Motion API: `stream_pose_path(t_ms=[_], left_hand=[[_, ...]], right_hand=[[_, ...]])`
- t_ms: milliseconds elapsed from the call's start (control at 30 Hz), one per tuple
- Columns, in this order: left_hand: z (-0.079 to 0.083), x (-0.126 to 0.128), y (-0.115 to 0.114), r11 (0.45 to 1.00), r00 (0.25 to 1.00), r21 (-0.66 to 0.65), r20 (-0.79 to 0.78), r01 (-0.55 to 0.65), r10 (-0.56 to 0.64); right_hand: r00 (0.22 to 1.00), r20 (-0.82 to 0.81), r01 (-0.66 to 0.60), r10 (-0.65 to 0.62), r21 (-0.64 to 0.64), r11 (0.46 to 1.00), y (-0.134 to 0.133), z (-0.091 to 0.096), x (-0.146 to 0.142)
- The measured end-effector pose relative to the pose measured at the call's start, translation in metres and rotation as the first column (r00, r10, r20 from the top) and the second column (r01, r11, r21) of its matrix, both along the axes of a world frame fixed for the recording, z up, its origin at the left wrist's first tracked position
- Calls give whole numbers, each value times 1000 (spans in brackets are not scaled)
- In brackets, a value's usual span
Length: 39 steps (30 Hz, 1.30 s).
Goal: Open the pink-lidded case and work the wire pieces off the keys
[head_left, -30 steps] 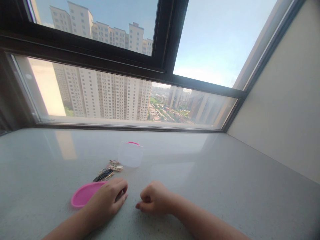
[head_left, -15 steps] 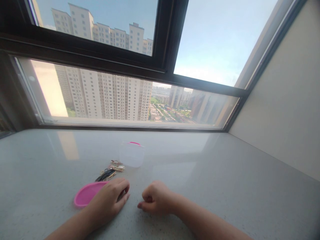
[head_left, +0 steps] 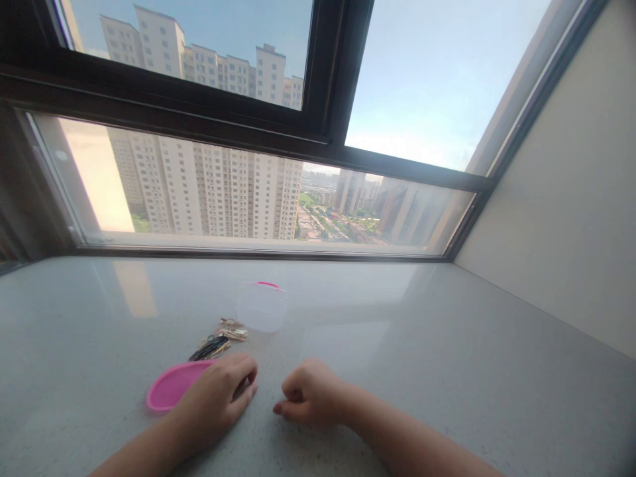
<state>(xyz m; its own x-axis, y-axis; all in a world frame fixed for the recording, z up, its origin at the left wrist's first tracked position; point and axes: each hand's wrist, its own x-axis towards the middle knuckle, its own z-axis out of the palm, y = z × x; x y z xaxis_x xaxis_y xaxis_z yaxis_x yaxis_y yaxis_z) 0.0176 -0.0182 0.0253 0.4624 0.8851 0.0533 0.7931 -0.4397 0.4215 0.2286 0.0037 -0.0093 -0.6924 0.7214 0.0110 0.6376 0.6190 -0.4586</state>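
Near side of counter [head_left: 447,358]: left hand [head_left: 223,391], fingers and thumb apart, by pink lid [head_left: 171,389]; right hand [head_left: 313,394], curled, closure unclear. Both unchanged from a second ago; handling seems paused.

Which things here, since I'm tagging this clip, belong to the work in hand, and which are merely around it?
Probably the work's, being nearest the left hand and right hand:
pink oval lid or dish;
dark and pale cord-like bundles, exact kind unclear;
translucent plastic container.

Merely around it:
speckled windowsill;
dark window frame;
pale side wall.
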Motion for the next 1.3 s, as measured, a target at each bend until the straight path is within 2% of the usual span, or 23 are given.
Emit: stream_pose_path(t_ms=[400, 933, 1300], left_hand=[[-1, -1, 0, 1000, 1000, 8, 10, 7, -7], [-1, -1, 1, 1000, 1000, -3, 6, 2, -2], [-1, 0, 1, 1000, 1000, -2, -17, 1, -1]], right_hand=[[1000, 10, 8, -8, 26, 1000, 1, -2, -1], [999, 37, 0, 1, -12, 1000, 1, -1, -1], [1000, 18, -2, 2, 22, 1000, 1, -1, 0]])
